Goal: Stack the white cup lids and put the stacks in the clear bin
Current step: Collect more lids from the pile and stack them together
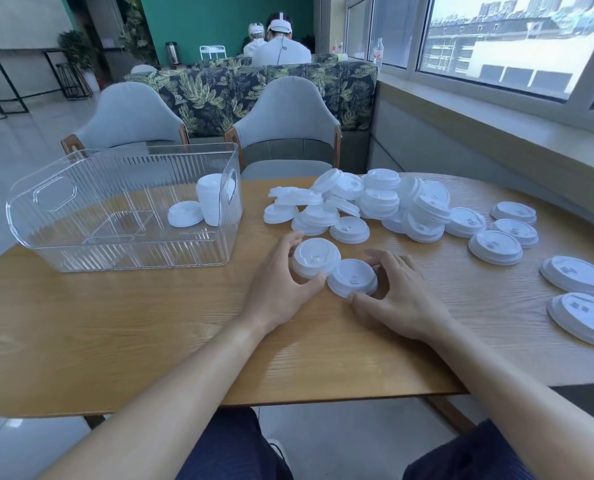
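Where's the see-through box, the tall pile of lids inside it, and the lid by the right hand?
clear bin (46,233), head view, bare front-left wall.
stack of lids (211,202), head view, middle of its side.
lid at the right hand (352,277), head view, its top.

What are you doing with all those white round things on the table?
A person is sorting white cup lids. The left hand grips one lid and the right hand grips another lid right beside it, near the table edge. A big loose pile of lids waits behind them. The clear bin on the left already holds one tall stack and a single lid.
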A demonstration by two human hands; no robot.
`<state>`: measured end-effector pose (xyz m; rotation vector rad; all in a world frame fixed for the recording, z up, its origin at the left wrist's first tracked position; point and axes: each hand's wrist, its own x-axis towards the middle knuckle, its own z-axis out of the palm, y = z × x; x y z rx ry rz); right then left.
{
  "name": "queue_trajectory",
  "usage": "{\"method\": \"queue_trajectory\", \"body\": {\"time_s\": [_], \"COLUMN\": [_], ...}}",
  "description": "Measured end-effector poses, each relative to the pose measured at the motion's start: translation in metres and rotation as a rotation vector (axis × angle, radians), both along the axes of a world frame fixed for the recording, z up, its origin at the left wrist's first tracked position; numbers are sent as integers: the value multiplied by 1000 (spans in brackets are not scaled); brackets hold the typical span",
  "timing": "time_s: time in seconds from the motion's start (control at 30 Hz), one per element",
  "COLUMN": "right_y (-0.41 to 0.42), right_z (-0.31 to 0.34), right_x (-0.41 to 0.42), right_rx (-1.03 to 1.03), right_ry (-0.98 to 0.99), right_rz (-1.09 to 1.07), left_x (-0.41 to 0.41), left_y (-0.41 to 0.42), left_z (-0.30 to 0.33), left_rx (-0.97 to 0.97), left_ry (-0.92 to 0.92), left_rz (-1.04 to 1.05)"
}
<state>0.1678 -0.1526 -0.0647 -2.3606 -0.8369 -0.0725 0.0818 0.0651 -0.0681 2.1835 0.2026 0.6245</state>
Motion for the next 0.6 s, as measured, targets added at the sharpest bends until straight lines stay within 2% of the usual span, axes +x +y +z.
{"method": "queue_trajectory", "body": {"time_s": [0.27, 0.47, 0.6], "right_y": [0, -4, -4], "right_z": [1, -3, -6], "right_x": [-1, 5, 9], "right_rx": [20, 282, 306], "right_ry": [13, 176, 158], "right_rz": [9, -32, -42], "left_x": [8, 17, 18], "left_y": [-17, -34, -42], "left_z": [-2, -3, -3], "left_rx": [7, 1, 50], "left_ry": [19, 22, 1], "left_rz": [-59, -44, -23]}}
